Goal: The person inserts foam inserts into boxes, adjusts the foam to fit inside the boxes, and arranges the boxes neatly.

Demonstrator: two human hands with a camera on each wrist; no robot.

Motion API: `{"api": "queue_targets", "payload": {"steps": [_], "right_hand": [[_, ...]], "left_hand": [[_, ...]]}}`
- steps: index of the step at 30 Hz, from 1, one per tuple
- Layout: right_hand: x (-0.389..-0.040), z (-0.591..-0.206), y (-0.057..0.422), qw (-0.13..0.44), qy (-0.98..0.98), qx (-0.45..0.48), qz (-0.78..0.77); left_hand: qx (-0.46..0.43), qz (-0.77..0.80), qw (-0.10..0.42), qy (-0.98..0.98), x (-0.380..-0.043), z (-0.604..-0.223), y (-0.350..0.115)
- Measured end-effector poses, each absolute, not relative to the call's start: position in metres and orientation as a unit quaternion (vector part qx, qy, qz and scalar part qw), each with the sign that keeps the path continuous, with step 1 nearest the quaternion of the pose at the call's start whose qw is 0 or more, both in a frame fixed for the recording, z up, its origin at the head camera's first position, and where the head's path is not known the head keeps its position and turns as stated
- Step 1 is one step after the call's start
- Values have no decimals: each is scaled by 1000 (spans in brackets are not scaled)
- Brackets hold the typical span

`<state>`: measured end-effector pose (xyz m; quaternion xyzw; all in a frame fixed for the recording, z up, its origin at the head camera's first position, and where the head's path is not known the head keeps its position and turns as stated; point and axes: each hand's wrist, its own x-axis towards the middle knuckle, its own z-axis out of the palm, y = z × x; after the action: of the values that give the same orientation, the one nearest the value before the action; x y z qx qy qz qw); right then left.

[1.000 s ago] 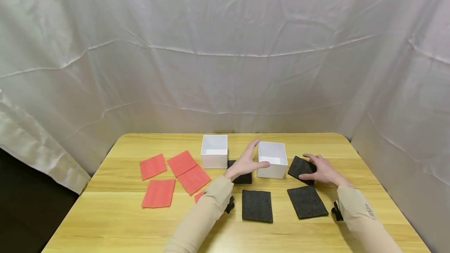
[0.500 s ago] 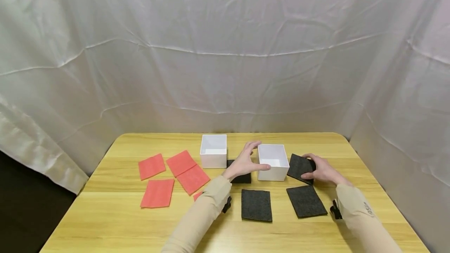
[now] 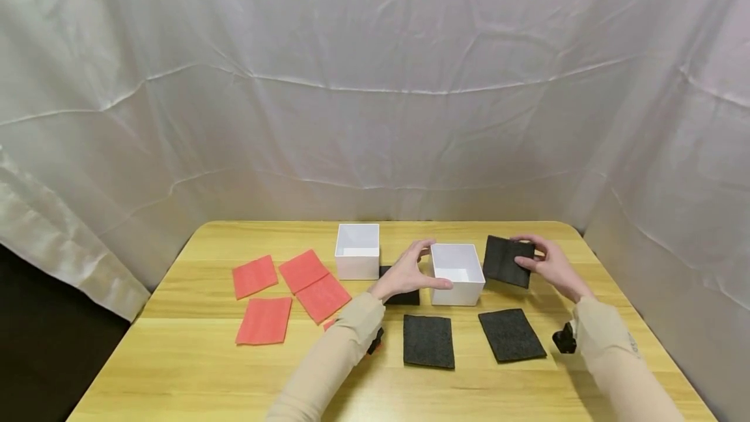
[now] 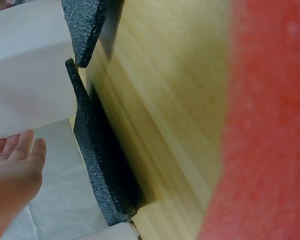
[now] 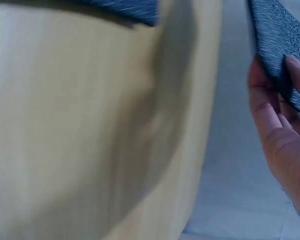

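Note:
My right hand [image 3: 553, 269] pinches a black felt square [image 3: 505, 260] by its right edge, thumb on the near face. The square is tilted up and raised off the table; the right wrist view also shows this felt square [image 5: 280, 45] between thumb and fingers. My left hand [image 3: 407, 273] holds the right-hand white box [image 3: 457, 294] at its left side, thumb across the front and fingers at the back left corner. In the left wrist view, its fingertips [image 4: 24, 142] meet the edge of the white box [image 4: 35, 95]. The box's visible inside is bare white.
A second white box [image 3: 357, 268] stands to the left. A black square [image 3: 404, 297] lies partly behind my left hand, with two more black squares [image 3: 428, 342] nearer the front. Several red squares [image 3: 263, 321] lie at left, one mostly under my left sleeve [image 3: 340, 350].
My right hand has lifted the black felt square off the table and tilted it up. The right-hand white box has shifted slightly toward me with my left hand on it.

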<state>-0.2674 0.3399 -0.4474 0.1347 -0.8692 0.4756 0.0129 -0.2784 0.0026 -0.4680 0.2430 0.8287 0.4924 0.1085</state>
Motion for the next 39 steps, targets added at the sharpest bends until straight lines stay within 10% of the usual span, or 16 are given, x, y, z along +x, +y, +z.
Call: {"api": "queue_targets", "payload": {"steps": [39], "right_hand": [[-280, -421, 255, -18, -882, 171, 439]], "left_hand": [[267, 509, 150, 805, -282, -465, -2]]}}
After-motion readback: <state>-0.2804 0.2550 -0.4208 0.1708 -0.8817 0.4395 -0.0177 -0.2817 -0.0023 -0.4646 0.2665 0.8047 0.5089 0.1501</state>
